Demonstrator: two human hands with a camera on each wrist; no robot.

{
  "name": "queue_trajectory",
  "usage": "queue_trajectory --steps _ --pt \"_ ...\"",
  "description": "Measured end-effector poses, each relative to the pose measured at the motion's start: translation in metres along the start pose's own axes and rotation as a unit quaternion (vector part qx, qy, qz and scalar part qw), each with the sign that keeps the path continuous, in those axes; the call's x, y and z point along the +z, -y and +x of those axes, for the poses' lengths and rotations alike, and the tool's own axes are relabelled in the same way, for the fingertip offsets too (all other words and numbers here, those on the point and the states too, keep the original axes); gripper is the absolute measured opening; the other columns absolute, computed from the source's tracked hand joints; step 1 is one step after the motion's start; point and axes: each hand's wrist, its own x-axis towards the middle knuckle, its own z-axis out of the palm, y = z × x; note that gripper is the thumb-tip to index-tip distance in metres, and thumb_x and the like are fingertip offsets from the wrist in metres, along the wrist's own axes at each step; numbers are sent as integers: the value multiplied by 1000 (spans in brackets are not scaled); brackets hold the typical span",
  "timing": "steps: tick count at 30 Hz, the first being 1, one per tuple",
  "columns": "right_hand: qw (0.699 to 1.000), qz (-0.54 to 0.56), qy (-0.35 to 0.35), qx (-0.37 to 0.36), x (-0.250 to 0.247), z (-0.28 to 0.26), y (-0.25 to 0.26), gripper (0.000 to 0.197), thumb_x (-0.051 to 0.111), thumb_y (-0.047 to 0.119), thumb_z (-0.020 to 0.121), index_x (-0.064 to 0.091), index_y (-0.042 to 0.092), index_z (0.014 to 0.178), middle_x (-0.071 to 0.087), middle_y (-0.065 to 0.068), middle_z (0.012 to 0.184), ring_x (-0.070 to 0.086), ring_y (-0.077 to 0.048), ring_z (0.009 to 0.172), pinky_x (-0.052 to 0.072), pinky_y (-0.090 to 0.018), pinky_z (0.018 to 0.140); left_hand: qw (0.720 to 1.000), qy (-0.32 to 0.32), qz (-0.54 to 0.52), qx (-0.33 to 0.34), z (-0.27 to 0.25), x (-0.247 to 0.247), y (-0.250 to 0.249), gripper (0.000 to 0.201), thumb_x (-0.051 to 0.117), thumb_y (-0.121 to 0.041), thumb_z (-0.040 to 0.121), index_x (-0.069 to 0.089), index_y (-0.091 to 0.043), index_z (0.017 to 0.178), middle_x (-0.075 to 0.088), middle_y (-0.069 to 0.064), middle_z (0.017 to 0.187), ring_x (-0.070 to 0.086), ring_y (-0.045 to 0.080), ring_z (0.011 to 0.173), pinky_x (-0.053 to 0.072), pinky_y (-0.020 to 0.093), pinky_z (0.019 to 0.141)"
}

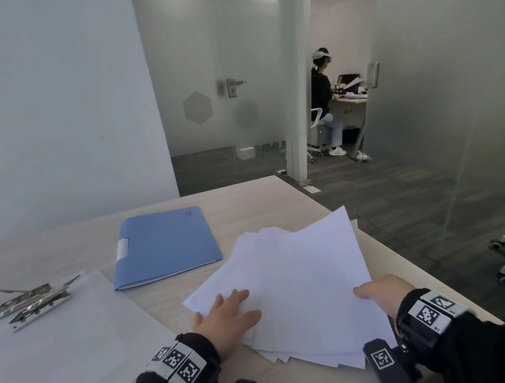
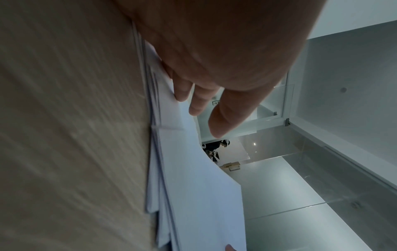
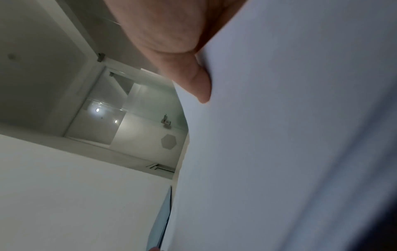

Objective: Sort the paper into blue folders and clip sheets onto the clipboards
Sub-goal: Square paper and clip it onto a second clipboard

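White paper (image 1: 295, 283) lay in a loose, fanned stack on the pale wooden desk (image 1: 262, 196), its right side close to the desk's edge. My left hand (image 1: 223, 320) rested flat on the stack's near left corner, fingers straight and spread, pinning the sheets rather than holding any. My right hand (image 1: 381, 295) had the top sheets at their near right edge; the right wrist view showed the thumb (image 3: 201, 88) pressed on the upper face, and the fingers were probably curled beneath, though the paper hid them. That side of the stack was raised off the desk.

I judged the step in hand to be separating a batch from the pile, ahead of any filing. The blue folder (image 1: 167, 244) lay closed just beyond the stack, apart from it. Two metal clips (image 1: 35, 302) sat on pale, translucent boards (image 1: 76, 321), which I took to be the clipboards, at the left of the desk, and I could see no sheet clamped under them.

The next move, as I read it, called for lifting the pinched sheets clear while the left hand kept the rest down, then freeing a hand to open the folder's cover. The sheets sat skewed, so squaring them first would help.
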Motion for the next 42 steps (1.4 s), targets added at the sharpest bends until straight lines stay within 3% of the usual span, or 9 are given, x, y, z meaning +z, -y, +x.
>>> queue_trajectory --steps 6,9,13,18,22,26,30,38,42 --pt "995 36 -22 -92 -12 -15 3 12 55 7 91 67 7 90 69 -4 78 63 -23 70 45 -25 59 997 -23 -67 -21 -2 -4 -4 55 52 -50 87 42 -36 139 32 -9 155 20 14 147 9 42 121" --pt "988 84 -21 -131 -11 -26 10 15 55 9 92 69 10 87 73 -6 82 67 -25 74 51 -29 63 983 -100 -152 -5 -4 -15 -19 57 58 -39 89 41 -27 141 44 -4 149 44 19 133 32 29 107" --pt "972 165 -10 -167 -4 -33 20 16 57 13 93 73 13 90 77 -12 93 71 -35 91 55 -50 86 955 -171 -235 54 5 -45 -47 73 64 -37 86 29 -25 148 46 -5 145 46 19 132 35 39 111" --pt "939 264 -2 -223 -2 -39 35 19 52 6 95 69 15 95 76 -9 90 72 -25 80 57 -41 70 902 -191 -369 120 11 -78 -68 61 69 -31 73 52 -30 131 73 5 105 71 26 95 53 52 91" --pt "929 292 13 -228 -1 -40 33 20 54 0 93 66 13 101 75 -8 92 72 -22 77 55 -35 65 893 -171 -388 150 6 -65 -70 17 63 -25 82 71 -30 96 76 1 100 71 26 95 54 47 91" --pt "934 304 33 -186 3 -43 26 13 62 5 88 68 9 100 72 -20 102 68 -37 91 54 -49 81 896 -151 -392 144 2 -38 -63 17 56 -23 94 69 -27 103 76 -5 98 71 18 95 54 37 85" --pt "931 318 42 -173 4 -44 26 13 65 8 87 70 7 98 73 -21 99 68 -39 90 54 -49 80 889 -137 -412 145 2 -19 -67 22 53 -18 96 66 -26 111 76 -9 100 71 9 92 53 25 78" --pt "933 312 29 -176 2 -38 26 12 61 8 89 69 7 99 74 -15 94 69 -31 84 53 -37 70 891 -150 -409 127 2 -20 -70 21 50 -14 96 70 -20 101 77 2 95 71 21 87 56 37 82" --pt "951 184 46 -244 11 -44 30 17 55 14 95 71 18 96 77 3 91 73 -8 77 52 -17 60 887 -136 -428 103 -6 -41 -55 19 50 -12 96 69 -15 100 75 9 98 69 23 84 57 37 78"
